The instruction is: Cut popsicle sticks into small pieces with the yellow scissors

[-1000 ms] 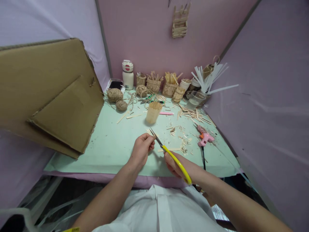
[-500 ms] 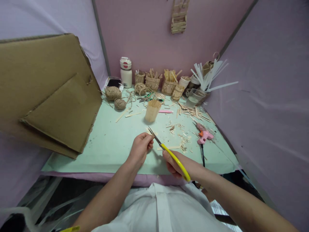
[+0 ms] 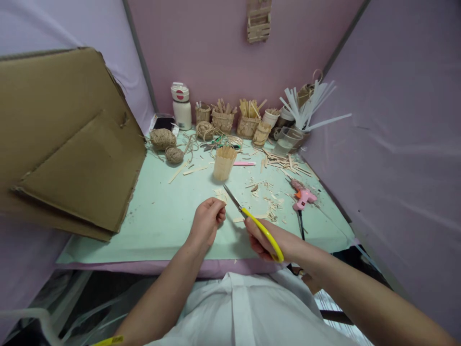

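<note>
My right hand (image 3: 262, 238) grips yellow-handled scissors (image 3: 264, 230), whose metal blades point away from me and look nearly closed. My left hand (image 3: 208, 218) is pinched just left of the blades; whatever sits between thumb and finger is too small to make out. Beyond the blade tips stands a cup (image 3: 224, 166) made of pale wooden strips. Small wood shavings (image 3: 220, 194) lie on the table between my left hand and the cup. A flat wooden strip (image 3: 238, 220) rests on the table behind the scissors.
A pink glue gun (image 3: 304, 198) with a black cord lies at the right. Twine balls (image 3: 163, 139), a white bottle (image 3: 182, 108) and stick-filled holders (image 3: 248, 126) line the back. Large cardboard (image 3: 72, 144) stands on the left. Loose sticks (image 3: 284, 163) and a pink pen-like tool (image 3: 244, 164) lie mid-table.
The scissor blades have moved slightly away from my left fingertips. My left hand stays pinched. The whole view has shifted a little.
</note>
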`<state>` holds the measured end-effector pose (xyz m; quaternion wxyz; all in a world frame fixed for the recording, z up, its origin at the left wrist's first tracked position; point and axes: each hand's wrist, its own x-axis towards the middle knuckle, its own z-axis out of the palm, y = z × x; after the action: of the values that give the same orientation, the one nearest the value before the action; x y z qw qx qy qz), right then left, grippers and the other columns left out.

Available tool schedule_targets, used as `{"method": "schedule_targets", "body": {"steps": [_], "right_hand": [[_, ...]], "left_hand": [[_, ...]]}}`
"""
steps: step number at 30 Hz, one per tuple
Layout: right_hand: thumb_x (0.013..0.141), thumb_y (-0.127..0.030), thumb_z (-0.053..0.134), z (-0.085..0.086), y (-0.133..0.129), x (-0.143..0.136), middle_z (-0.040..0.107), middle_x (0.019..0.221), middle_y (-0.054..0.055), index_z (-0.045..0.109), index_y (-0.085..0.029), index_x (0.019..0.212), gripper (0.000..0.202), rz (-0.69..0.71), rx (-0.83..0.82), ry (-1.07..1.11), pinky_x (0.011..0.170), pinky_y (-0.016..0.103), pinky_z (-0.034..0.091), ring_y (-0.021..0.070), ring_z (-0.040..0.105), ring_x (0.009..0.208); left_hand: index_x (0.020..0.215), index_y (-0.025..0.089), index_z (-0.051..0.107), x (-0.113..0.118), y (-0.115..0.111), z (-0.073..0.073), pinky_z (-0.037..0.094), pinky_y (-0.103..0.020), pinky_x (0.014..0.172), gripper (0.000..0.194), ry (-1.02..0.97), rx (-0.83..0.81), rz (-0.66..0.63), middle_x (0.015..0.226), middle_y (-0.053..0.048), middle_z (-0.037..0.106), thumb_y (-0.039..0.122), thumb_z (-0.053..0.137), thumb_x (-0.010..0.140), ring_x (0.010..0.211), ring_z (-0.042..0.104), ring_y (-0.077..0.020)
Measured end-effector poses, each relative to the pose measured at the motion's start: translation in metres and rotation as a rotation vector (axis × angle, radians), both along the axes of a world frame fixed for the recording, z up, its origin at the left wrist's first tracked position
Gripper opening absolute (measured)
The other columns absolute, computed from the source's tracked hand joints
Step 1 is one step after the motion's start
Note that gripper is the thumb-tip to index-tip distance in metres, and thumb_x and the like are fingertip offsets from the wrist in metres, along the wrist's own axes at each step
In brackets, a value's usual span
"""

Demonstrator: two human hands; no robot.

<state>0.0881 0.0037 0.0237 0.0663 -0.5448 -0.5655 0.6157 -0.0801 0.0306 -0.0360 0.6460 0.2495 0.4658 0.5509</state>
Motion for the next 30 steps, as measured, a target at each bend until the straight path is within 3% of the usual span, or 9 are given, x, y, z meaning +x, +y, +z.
{"method": "schedule_targets", "body": {"steps": [5,11,13,19,23,25,30], "right_hand": [[0.085,-0.073,0.035,0.000,-0.001,0.022,0.043,0.050,-0.005,0.040,-0.021,0.065,0.056,-0.032,0.113,0.011,0.032,0.020,0.022,0.0068,0.034,0.034],[0.079,-0.065,0.054,-0.002,-0.003,0.041,0.040,0.049,-0.007,0.039,-0.022,0.069,0.046,-0.259,0.317,0.047,0.035,0.021,0.023,0.0072,0.032,0.037],[0.080,-0.062,0.053,0.001,-0.003,0.044,0.039,0.047,-0.007,0.037,-0.023,0.068,0.044,-0.314,0.403,0.035,0.036,0.021,0.023,0.0078,0.032,0.037],[0.084,-0.053,0.052,0.008,0.013,0.053,0.039,0.042,-0.007,0.035,-0.024,0.064,0.040,-0.426,0.639,0.104,0.036,0.023,0.026,0.0082,0.032,0.035],[0.083,-0.043,0.056,-0.002,0.040,0.059,0.041,0.041,-0.007,0.037,-0.023,0.063,0.034,-0.565,0.758,0.110,0.039,0.023,0.029,0.0083,0.036,0.035],[0.079,-0.041,0.060,-0.011,0.053,0.061,0.045,0.045,-0.007,0.040,-0.023,0.069,0.029,-0.674,0.755,0.202,0.038,0.022,0.028,0.0088,0.039,0.036],[0.073,-0.039,0.067,-0.032,0.067,0.057,0.050,0.051,-0.008,0.040,-0.022,0.077,0.032,-0.727,0.675,0.271,0.036,0.021,0.027,0.0075,0.039,0.036]], "left_hand": [[0.062,0.018,0.053,0.003,-0.006,0.004,0.033,-0.020,0.052,0.018,0.107,0.104,-0.052,0.057,0.004,0.051,0.028,0.067,0.070,0.051,0.043,-0.0065],[0.069,0.017,0.064,0.024,-0.022,0.010,0.041,-0.024,0.062,0.011,0.384,0.302,-0.446,0.067,-0.001,0.063,0.027,0.065,0.072,0.062,0.053,-0.0121],[0.069,0.017,0.064,0.035,-0.023,0.011,0.041,-0.024,0.061,0.010,0.427,0.322,-0.502,0.068,-0.001,0.063,0.026,0.063,0.073,0.063,0.053,-0.0125],[0.066,0.017,0.063,0.060,0.006,0.027,0.040,-0.024,0.059,0.010,0.390,0.318,-0.440,0.061,0.000,0.060,0.026,0.064,0.068,0.059,0.052,-0.0121],[0.063,0.016,0.061,0.073,0.039,0.036,0.037,-0.023,0.055,0.017,0.331,0.297,-0.337,0.057,0.001,0.058,0.031,0.067,0.067,0.054,0.049,-0.0106],[0.065,0.016,0.062,0.079,0.051,0.033,0.036,-0.023,0.054,0.018,0.344,0.292,-0.295,0.058,0.001,0.058,0.032,0.068,0.067,0.054,0.049,-0.0102],[0.066,0.016,0.063,0.081,0.061,0.013,0.036,-0.023,0.055,0.020,0.351,0.285,-0.283,0.060,0.000,0.059,0.036,0.069,0.067,0.054,0.050,-0.0102]]}}
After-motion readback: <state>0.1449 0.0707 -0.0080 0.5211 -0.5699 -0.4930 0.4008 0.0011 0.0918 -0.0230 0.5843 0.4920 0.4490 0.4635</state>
